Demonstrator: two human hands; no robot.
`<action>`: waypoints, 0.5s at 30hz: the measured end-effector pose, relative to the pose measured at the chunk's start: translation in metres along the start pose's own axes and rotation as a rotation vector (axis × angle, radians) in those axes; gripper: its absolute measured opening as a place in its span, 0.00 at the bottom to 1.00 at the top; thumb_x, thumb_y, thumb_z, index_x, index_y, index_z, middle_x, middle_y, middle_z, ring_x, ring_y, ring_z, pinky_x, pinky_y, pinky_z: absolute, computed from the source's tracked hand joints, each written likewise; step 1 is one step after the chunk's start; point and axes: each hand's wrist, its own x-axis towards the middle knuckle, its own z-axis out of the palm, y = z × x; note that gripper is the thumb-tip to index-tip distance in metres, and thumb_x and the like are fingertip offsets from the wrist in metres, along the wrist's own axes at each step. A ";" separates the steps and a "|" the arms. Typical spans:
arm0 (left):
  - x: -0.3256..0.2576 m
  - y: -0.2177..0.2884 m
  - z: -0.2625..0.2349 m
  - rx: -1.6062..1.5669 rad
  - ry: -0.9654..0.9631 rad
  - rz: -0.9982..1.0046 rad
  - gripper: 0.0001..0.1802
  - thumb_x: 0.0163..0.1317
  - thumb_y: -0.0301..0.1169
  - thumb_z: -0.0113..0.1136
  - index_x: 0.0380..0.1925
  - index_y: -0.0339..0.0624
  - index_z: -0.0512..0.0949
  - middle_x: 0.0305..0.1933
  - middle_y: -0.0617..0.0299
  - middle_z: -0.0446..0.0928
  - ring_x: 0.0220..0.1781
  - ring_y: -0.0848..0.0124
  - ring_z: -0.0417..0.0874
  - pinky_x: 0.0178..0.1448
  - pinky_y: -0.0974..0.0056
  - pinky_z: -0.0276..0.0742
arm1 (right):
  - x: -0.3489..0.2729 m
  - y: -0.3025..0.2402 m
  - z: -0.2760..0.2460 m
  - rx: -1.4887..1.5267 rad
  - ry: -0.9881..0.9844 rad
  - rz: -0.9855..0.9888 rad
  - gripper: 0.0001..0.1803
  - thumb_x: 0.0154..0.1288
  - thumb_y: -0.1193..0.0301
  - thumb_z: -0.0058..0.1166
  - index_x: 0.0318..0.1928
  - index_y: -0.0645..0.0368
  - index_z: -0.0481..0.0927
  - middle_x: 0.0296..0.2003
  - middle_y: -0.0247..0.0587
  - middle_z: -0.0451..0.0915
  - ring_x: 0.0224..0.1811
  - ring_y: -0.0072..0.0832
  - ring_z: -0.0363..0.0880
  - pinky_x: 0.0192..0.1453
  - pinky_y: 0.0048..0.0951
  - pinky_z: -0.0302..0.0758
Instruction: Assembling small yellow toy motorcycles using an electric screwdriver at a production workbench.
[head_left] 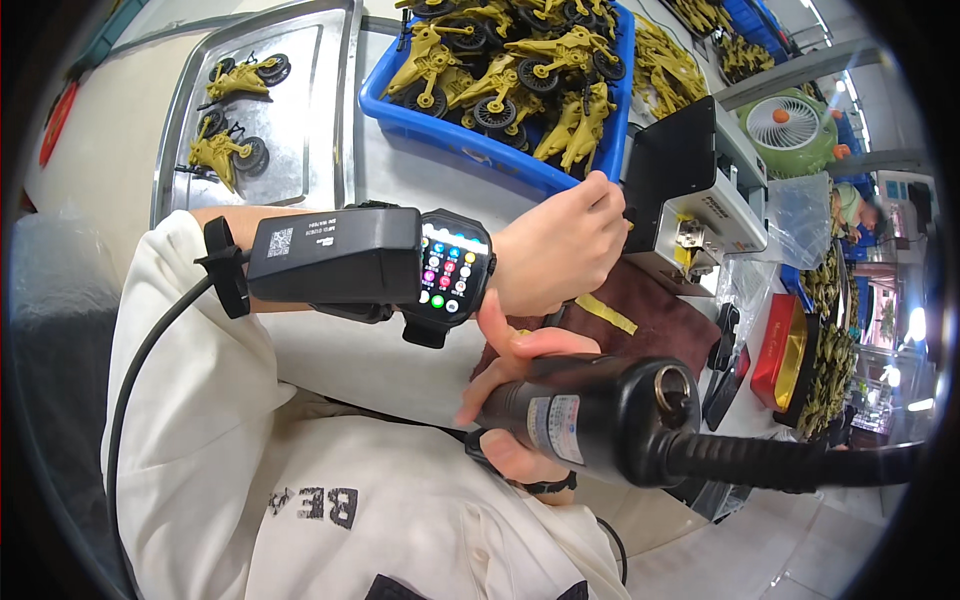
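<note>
My left hand (pixel 565 240) is closed, its fingertips pinched together beside a white and black boxy machine (pixel 690 215); what the fingers hold, if anything, is hidden. My right hand (pixel 515 350) wraps round a black cylindrical corded power tool (pixel 560 415), with a thick ribbed cable (pixel 760 462) running off to the right. The tool's working end is out of sight behind the hand. Under both hands lies a brown cloth (pixel 665 325), with a yellow strip (pixel 607 313) on it. A smartwatch (pixel 450 268) and a black strapped box (pixel 335 258) sit on my left forearm.
Beyond my left hand stands a blue bin (pixel 470 150) heaped with yellow toy motorcycles (pixel 500 75). A metal tray (pixel 320 120) at far left holds two more. On the right are a green fan (pixel 790 130) and a red and gold box (pixel 778 350).
</note>
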 end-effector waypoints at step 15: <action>-0.005 0.001 0.001 0.004 0.044 -0.035 0.31 0.43 0.38 0.60 0.48 0.31 0.75 0.41 0.56 0.74 0.52 0.63 0.68 0.53 0.61 0.61 | 0.006 -0.013 0.016 0.155 0.231 0.089 0.37 0.53 0.66 0.63 0.58 0.61 0.56 0.56 0.71 0.67 0.28 0.36 0.81 0.33 0.27 0.78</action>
